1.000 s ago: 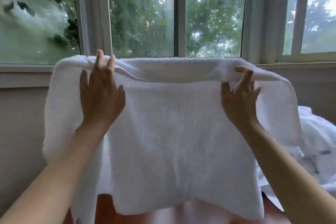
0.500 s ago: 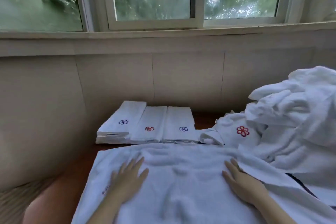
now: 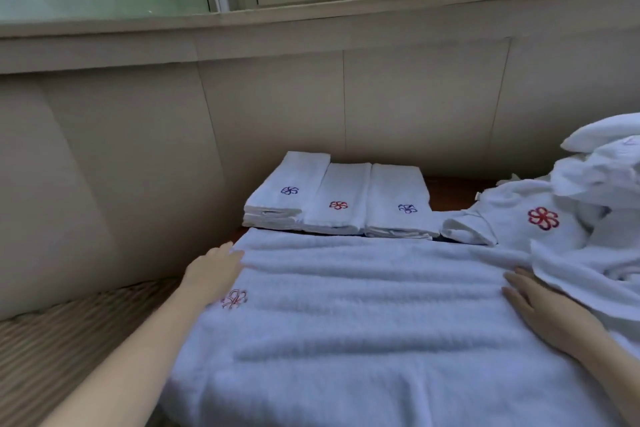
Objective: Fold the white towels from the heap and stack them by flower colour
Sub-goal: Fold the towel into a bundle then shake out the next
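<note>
A white towel [image 3: 374,308] lies spread flat before me, a red flower near its left edge. My left hand [image 3: 213,270] rests flat on the towel's far left corner, fingers straight. My right hand [image 3: 547,312] lies flat on its right side, beside the heap. Behind the towel stand three folded stacks: a blue-flower stack [image 3: 287,194] at left, a red-flower stack [image 3: 341,201] in the middle, another blue-flower stack [image 3: 398,201] at right. The heap of unfolded white towels [image 3: 571,218] rises at the right, one red flower showing.
A pale panelled wall [image 3: 277,107] and window sill run behind the stacks. A strip of brown tabletop [image 3: 450,194] shows between stacks and heap. A woven ribbed surface [image 3: 52,340] lies low at the left.
The towel, held up a second ago, now lies flat on the table. Since half a second ago both hands have slid outward across it, the left one to the far left corner.
</note>
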`<state>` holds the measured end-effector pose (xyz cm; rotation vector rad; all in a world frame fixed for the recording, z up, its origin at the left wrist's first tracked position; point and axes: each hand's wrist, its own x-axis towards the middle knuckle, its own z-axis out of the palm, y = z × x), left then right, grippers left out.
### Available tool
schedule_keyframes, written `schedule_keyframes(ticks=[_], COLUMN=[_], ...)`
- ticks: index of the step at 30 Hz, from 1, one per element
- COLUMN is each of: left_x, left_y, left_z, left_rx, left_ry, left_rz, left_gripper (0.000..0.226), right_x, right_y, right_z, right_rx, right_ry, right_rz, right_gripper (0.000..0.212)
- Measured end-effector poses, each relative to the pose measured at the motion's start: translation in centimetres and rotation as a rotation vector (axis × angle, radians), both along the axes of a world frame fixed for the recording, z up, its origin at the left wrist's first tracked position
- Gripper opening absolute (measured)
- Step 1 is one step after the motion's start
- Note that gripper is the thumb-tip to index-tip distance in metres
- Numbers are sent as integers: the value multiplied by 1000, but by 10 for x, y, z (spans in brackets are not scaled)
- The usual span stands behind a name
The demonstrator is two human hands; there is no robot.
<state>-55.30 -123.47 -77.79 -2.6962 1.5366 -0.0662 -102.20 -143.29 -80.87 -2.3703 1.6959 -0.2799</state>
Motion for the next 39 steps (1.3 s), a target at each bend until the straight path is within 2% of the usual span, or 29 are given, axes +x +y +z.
schedule_keyframes(ticks=[2, 4, 8, 11, 13, 16, 19, 20, 22, 24, 25, 28, 31, 33, 36, 39], left_x=[0, -1, -17, -35, -41, -43, -33, -27, -11, 2, 7, 13, 9, 7, 12, 13], left_y=[2, 2, -9, -29, -45, -72, -92, -97, -104, -108, -108, -105, -101, -99, -93, -87], left_z=[10, 14, 20, 17, 15, 14, 12, 11, 11, 17, 22, 31, 25, 20, 19, 29], left_rx=[56, 32, -51, -44, -69, 14, 66, 73, 87, 68, 75, 156, 137, 5, -255, -468], left_ry=[-71, -44, 152, 271, 266, 128, -28, -2, 198, 468, 537, 605, 694, 638, 356, 227], left_rz=[66, 58, -60, -131, -103, -31, -7, 14, 56, 113, 135, 189, 197, 181, 123, 49], left_gripper=[41, 44, 39, 39, 41, 43, 41, 40, 36, 19, 10, 2, 16, 20, 11, 10], right_x=[14, 36, 91, 113, 116, 110, 91, 84, 75, 70, 69, 70, 74, 74, 70, 63], right_y=[9, 21, 45, 48, 38, 11, -22, -33, -54, -69, -74, -77, -72, -69, -68, -67], right_z=[3, 9, 9, 6, 9, 16, 14, 12, 13, 19, 22, 27, 29, 32, 39, 51], right_rx=[-92, -138, -106, -190, -206, -166, -120, -92, -17, 46, 56, 32, 84, 93, 59, -45], right_ry=[96, 120, 13, 134, 145, 81, 114, 116, 76, 76, 98, 175, 158, 174, 247, 216], right_rz=[-15, 39, 333, 429, 362, 142, -25, -76, -132, -105, -89, -90, -116, -95, -88, -109], right_gripper=[32, 33, 35, 27, 22, 14, 36, 37, 37, 38, 36, 32, 32, 31, 30, 12])
